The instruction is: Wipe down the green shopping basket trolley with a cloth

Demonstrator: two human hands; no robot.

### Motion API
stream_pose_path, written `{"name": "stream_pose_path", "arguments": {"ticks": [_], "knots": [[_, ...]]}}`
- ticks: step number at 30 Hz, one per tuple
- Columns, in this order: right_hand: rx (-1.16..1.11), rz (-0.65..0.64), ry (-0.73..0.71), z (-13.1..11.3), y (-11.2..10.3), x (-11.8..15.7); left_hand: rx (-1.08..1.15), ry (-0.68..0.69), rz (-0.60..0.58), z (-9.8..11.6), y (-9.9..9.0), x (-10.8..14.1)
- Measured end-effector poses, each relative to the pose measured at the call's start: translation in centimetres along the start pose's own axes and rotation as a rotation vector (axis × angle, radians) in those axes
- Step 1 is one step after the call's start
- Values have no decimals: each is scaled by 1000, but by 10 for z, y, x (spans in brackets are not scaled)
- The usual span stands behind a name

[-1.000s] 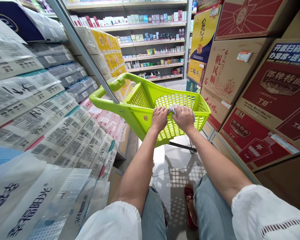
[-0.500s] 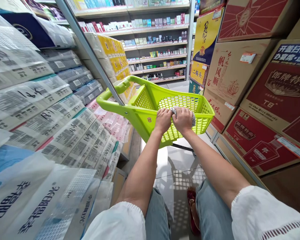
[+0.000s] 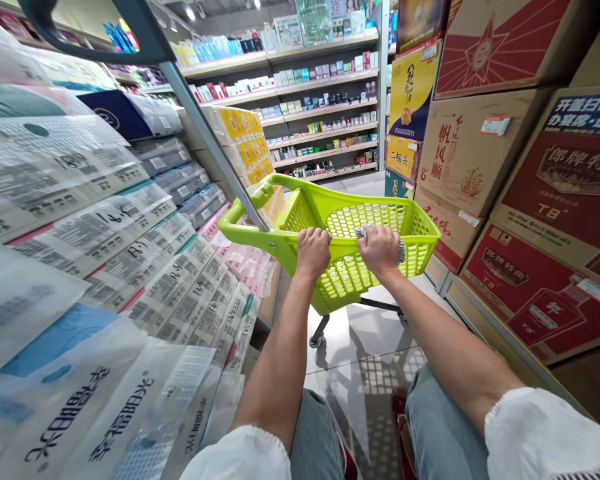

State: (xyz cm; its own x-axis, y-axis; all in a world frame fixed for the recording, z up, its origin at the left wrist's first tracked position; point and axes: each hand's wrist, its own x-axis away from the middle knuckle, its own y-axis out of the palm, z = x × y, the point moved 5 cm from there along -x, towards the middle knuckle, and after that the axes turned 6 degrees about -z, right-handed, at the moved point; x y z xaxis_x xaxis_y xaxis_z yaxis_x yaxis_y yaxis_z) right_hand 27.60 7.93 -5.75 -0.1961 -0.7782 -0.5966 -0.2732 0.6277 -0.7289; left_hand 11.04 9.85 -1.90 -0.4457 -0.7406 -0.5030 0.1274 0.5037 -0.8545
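A lime-green shopping cart [image 3: 293,252] with a lattice-walled basket stands in front of me, turned sideways. My left hand [image 3: 314,255] is closed over the near top rim, its fingers curled across the edge. Farther right along that rim, my right hand [image 3: 379,252] presses a grey-and-white striped cloth [image 3: 401,251] against the edge. Bits of the cloth show on both sides of the right hand; the rest is hidden under the fingers. A grey metal post [image 3: 215,143] rises from the cart's left end to a dark handle [image 3: 153,40].
Stacked plastic-wrapped paper packs [image 3: 145,250] line the left side. Red and brown cartons [image 3: 525,280] are piled close on the right. Shelves of small boxes and bottles [image 3: 325,97] stand behind the cart. A cart wheel [image 3: 317,341] rests on the tiled floor [image 3: 340,360].
My left hand has slid left along the rim, away from the right hand. The right hand stays on the rim with the cloth. My view has tilted up a little, showing the dark handle.
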Motion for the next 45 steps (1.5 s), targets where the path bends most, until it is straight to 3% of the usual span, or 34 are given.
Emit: {"name": "stream_pose_path", "arguments": {"ticks": [4,7,11,14,17,23,26,30,33,35,37,42,45], "knots": [[-95,-15,-90,-53,5,-1,1,-13,-13,9,3,4],[-104,-11,-140,-62,4,0,-21,11,-34,10,3,6],[-40,-48,-205,-22,1,2,-30,52,-13,9,2,7],[7,-54,-129,17,-3,1,-20,54,17,9,2,7],[16,-18,-41,27,-5,0,-11,46,32,13,4,4],[-76,-22,-125,-39,3,0,1,46,30,18,7,1],[-84,-31,-191,-48,3,0,-8,64,32,16,8,1],[-36,-50,-229,-11,2,0,-8,76,42,14,9,1],[0,-35,-134,23,-1,-2,9,69,55,15,10,-1],[10,-12,-60,30,-2,-4,19,55,64,16,10,-2],[2,3,-22,20,-1,-5,23,40,71,17,9,-3],[-69,-16,-90,-38,7,-5,9,34,61,16,9,-2],[-77,-13,-123,-49,6,-3,1,46,29,15,8,-1]]}}
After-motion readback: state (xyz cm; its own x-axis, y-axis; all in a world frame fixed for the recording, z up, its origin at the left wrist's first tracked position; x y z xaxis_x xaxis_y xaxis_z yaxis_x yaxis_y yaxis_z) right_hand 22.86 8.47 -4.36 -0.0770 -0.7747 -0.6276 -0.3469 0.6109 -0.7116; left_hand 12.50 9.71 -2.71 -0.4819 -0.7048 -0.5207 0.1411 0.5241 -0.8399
